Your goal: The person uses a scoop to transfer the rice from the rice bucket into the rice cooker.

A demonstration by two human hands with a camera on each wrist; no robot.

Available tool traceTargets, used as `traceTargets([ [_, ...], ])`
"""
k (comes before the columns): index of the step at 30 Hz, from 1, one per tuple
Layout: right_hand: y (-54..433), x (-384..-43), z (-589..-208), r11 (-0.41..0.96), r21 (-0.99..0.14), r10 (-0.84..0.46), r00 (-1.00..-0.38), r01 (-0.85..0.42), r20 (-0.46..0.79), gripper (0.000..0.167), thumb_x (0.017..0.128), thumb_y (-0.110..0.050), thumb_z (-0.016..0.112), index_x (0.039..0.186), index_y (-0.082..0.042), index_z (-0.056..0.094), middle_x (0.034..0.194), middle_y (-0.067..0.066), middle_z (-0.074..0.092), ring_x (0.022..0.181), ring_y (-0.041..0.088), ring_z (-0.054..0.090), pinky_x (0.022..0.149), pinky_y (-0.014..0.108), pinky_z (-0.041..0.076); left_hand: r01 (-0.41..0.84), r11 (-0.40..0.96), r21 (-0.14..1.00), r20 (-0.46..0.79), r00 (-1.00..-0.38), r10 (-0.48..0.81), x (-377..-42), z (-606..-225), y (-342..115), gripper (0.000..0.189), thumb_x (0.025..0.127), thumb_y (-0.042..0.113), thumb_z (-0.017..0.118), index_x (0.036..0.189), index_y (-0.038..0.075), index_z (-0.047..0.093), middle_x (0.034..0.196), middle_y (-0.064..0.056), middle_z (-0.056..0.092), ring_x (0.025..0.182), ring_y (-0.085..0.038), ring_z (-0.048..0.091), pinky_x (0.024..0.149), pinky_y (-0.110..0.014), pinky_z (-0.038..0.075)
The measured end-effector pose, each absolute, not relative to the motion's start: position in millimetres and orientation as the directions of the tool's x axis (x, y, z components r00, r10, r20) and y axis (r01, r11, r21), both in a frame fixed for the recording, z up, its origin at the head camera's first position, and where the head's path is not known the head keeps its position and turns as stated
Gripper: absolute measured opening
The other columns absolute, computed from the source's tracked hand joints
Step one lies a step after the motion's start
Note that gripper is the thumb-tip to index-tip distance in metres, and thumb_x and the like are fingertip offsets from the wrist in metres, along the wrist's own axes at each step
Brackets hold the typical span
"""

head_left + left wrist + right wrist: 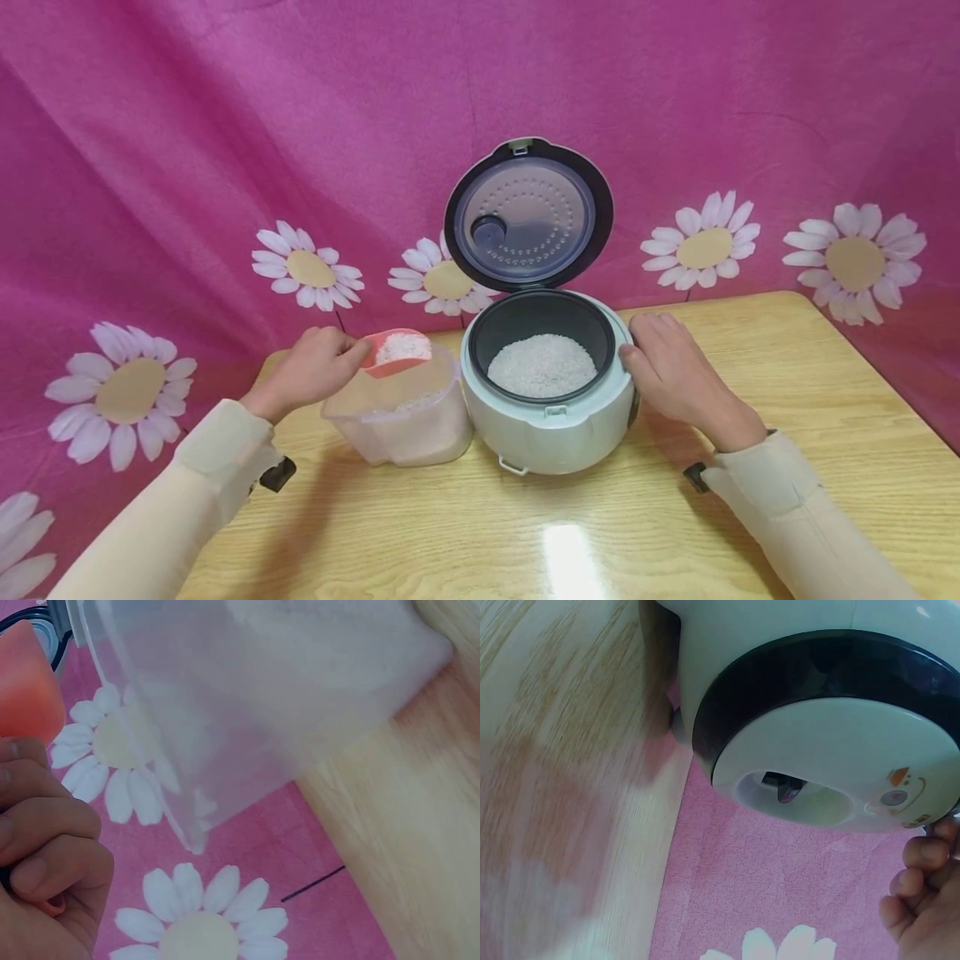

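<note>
Wood-grain table carries everything, so start with the biggest piece: the round white rice cooker with its dark inner pot, standing at mid-table with its hinged black lid tipped up and back. Your right hand lies flat against its right flank, fingers fairly straight, steadying rather than gripping. That body looks heavy, stiff and smooth-sided, so a palm on the wall is probably enough to keep it from sliding.

Just left of it, touching or nearly so, sits the translucent plastic storage tub of rice. It is likely light and a bit flexible, so I'd expect it to shift if you knock the rim.

Smallest now: the pink plastic scoop heaped with white rice, held above the tub's opening. Your left hand has its fingers curled round the handle end. The scoop is light and rigid, but the loose grains will spill if it tilts, so hold it level by the handle.

Only the head view shows the rice already in the pot. The left wrist view adds your curled fingers up close on the scoop. The right wrist view gives the cooker's underside and lid edge, with the fingertips loosely bent.
</note>
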State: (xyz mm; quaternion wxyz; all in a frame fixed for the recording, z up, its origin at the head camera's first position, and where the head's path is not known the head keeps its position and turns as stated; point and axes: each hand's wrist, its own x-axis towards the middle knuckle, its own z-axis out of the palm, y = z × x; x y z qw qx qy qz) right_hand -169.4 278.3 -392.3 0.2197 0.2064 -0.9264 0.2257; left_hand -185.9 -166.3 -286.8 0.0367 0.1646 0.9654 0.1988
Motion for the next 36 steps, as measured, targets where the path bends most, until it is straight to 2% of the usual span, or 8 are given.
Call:
traceTargets([
  [8,278.7,-170.3,-393.6,0.814,-0.335,-0.284,-0.829,-0.474,0.482,0.010,0.096,-0.016,0.049,0.092,-0.007,0.051,0.079,0.006,0.046,0.083,0.022,0.042,0.077,0.037,0.034,0.379,0.850,0.365,0.041,-0.919,0.393,-193.7,-278.5,-151.9,0.050,0.100,0.022,0.047,0.052,0.018,0.035,0.053,0.009,0.023,0.051,-0.008,0.021,0.051,-0.024,0.022],
  [15,278.0,-170.1,-392.8,0.811,-0.335,-0.287,-0.825,-0.480,0.487,0.010,0.096,-0.016,0.049,0.092,-0.007,0.051,0.079,0.006,0.047,0.083,0.022,0.042,0.077,0.037,0.034,0.358,0.855,0.374,0.001,-0.922,0.386,-201.7,-272.3,-133.3,0.050,0.102,0.029,0.048,0.054,0.017,0.040,0.052,0.006,0.027,0.047,-0.011,0.026,0.049,-0.025,0.023],
  [24,276.3,-169.0,-390.6,0.812,-0.350,-0.282,-0.840,-0.466,0.463,0.010,0.096,-0.017,0.049,0.093,-0.008,0.050,0.080,0.005,0.046,0.084,0.021,0.042,0.078,0.038,0.034,0.360,0.854,0.376,-0.019,-0.918,0.396,-208.1,-272.5,-109.8,0.045,0.102,0.032,0.048,0.064,0.012,0.060,0.052,0.004,0.036,0.046,-0.014,0.033,0.047,-0.024,0.026],
  [32,278.5,-169.2,-391.2,0.813,-0.346,-0.279,-0.834,-0.469,0.476,0.010,0.096,-0.016,0.049,0.091,-0.008,0.050,0.079,0.005,0.045,0.083,0.021,0.041,0.078,0.038,0.033,0.398,0.844,0.360,0.008,-0.906,0.424,-213.9,-272.7,-87.1,0.041,0.100,0.031,0.049,0.066,0.011,0.060,0.056,0.002,0.043,0.051,-0.016,0.040,0.051,-0.025,0.032],
  [36,279.4,-167.9,-391.3,0.814,-0.346,-0.275,-0.835,-0.466,0.477,0.009,0.095,-0.016,0.049,0.092,-0.008,0.051,0.079,0.005,0.045,0.083,0.021,0.041,0.078,0.037,0.033,0.432,0.829,0.354,0.024,-0.891,0.454,-216.5,-274.5,-77.8,0.041,0.099,0.029,0.048,0.061,0.014,0.053,0.056,0.002,0.041,0.054,-0.016,0.041,0.053,-0.026,0.033],
])
